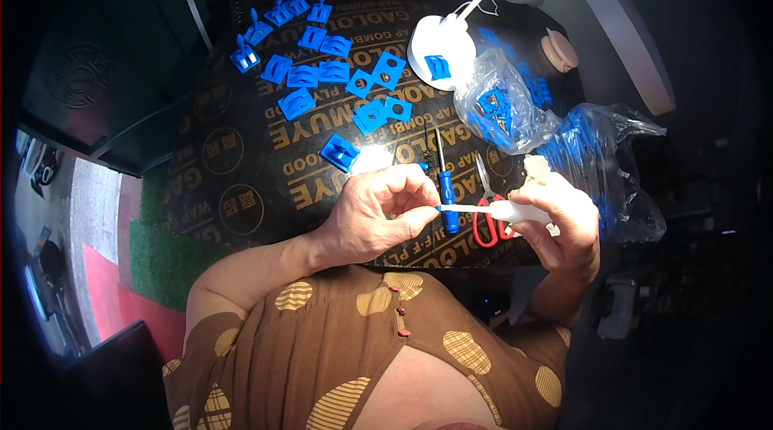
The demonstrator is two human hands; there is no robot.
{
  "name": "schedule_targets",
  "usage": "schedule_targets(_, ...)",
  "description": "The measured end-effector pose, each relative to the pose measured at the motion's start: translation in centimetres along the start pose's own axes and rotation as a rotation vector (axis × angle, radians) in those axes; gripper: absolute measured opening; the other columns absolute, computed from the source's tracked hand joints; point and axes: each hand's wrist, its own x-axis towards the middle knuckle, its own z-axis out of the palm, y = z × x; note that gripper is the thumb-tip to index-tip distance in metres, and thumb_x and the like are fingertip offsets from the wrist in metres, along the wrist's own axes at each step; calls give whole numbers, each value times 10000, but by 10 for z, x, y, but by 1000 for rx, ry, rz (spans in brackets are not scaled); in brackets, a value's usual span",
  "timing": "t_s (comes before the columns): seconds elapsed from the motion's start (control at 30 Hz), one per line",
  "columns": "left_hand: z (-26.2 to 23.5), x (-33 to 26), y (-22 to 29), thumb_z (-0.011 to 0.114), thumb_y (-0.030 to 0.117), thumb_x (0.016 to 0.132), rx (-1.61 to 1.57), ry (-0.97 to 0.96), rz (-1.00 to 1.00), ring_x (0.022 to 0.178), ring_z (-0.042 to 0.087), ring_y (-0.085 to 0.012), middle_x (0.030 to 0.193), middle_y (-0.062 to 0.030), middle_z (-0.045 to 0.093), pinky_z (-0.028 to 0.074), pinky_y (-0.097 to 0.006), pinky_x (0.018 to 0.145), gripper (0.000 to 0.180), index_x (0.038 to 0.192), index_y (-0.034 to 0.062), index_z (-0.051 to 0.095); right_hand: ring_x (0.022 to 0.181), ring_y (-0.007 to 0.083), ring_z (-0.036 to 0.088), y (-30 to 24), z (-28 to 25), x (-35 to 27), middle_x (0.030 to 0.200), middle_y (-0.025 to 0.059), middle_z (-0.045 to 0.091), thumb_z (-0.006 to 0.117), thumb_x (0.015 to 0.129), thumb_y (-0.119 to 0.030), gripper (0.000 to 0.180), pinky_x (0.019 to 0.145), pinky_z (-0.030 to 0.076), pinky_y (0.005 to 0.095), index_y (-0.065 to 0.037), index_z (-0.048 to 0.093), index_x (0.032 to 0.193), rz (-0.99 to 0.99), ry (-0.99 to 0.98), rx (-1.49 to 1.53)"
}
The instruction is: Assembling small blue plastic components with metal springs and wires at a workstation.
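Observation:
My left hand [378, 208] is closed, thumb and fingertips pinching a small blue piece [439, 208] that is mostly hidden. In my right hand [568, 225] is a white squeeze bottle [519, 214] with a long thin nozzle [467, 208]. It points left, and its tip meets the pinched piece or lies just beside it. Beneath the nozzle lies a blue-handled screwdriver [447, 188], its shaft pointing away from me. Scissors [483, 225] with red handles rest next to it, partly under my right hand. A blue plastic part [340, 153] sits just beyond my left hand.
Several blue plates [303, 76] and upright blue pieces [258, 30] are spread over the dark printed board [306, 176]. A white lamp base [431, 35] stands at the back. Clear bags [503, 104] of blue parts and a pinkish round thing [560, 51] are at the right.

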Motion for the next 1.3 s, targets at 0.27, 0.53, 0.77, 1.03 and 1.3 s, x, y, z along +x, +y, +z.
schedule_targets(0.27,0,0,-1,597,-17,880,9,4,14,802,552,-29,872,11,582,471,-202,714,75,949,9,585,654,268,624,-1,-1,1,800,144,655,719,693,6,306,585,480,329,33,619,981,-2,-5,5)
schedule_targets(0.53,0,-1,0,591,-30,877,-1,7,5,797,550,-29,872,12,581,469,-201,709,79,945,10,586,664,273,623,-1,-1,1,810,153,652,717,685,11,318,590,488,330,39,618,985,-5,-17,10)
schedule_targets(0.77,1,-1,1,585,-43,873,9,5,-8,808,544,-32,882,9,567,467,-205,718,82,937,8,579,680,277,625,5,4,-9,822,154,654,717,682,26,334,590,488,331,39,612,999,24,3,50)
schedule_targets(1.03,1,-1,2,569,-66,870,-43,1,7,772,518,-27,864,14,545,435,-197,673,95,930,8,575,682,266,629,8,15,-16,823,150,642,727,693,32,331,606,491,326,31,612,1004,101,47,155)
schedule_targets(1.3,1,-2,1,559,-79,869,-26,8,-1,717,492,-18,855,21,529,402,-190,616,115,940,10,576,680,231,636,10,28,-23,821,137,628,729,727,11,302,591,494,311,28,614,1006,201,41,212)
